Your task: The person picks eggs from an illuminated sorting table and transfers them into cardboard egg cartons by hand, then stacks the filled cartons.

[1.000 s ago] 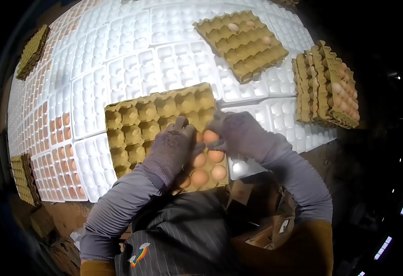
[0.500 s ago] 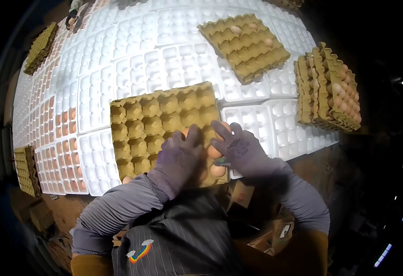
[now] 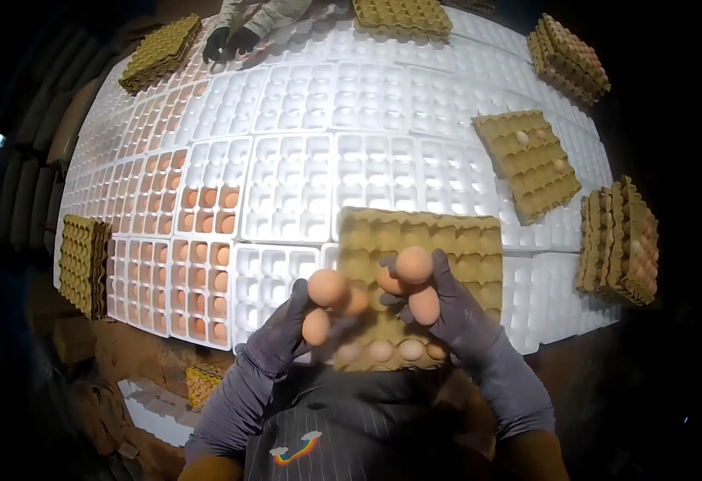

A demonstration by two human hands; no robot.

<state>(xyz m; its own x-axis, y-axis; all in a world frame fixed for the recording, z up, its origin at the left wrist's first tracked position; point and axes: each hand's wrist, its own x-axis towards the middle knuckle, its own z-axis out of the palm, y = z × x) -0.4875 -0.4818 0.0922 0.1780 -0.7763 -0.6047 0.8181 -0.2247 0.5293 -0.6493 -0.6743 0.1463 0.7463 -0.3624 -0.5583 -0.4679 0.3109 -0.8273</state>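
At the near edge, a dark pinstriped apron (image 3: 327,409) bears a small rainbow patch (image 3: 296,449); just beyond it, both gloved hands are raised over a pulp egg tray (image 3: 421,228), apart from each other; the left hand (image 3: 282,330) has its fingers curled round three brown eggs (image 3: 328,287), thumb up along their outer side; the right hand (image 3: 459,317) likewise grips three brown ones (image 3: 414,264) bunched together, fingertips showing between them; below, a row of paler eggs (image 3: 380,350) sits in the tray's nearest cells, while its far cells are bare.

Left of the tray stands an empty white tray (image 3: 275,260); beside that, a filled white tray (image 3: 191,266) of brown eggs; behind it, a partly filled white tray (image 3: 216,160) has eggs in its nearer cells only; a pulp-tray stack (image 3: 84,267) stands at far left, and an egg-topped stack (image 3: 594,240) at right; farther back, a slanted pulp tray (image 3: 527,180) carries three eggs; at the far side, another person's dark-gloved hands (image 3: 244,40) reach down to the white trays.
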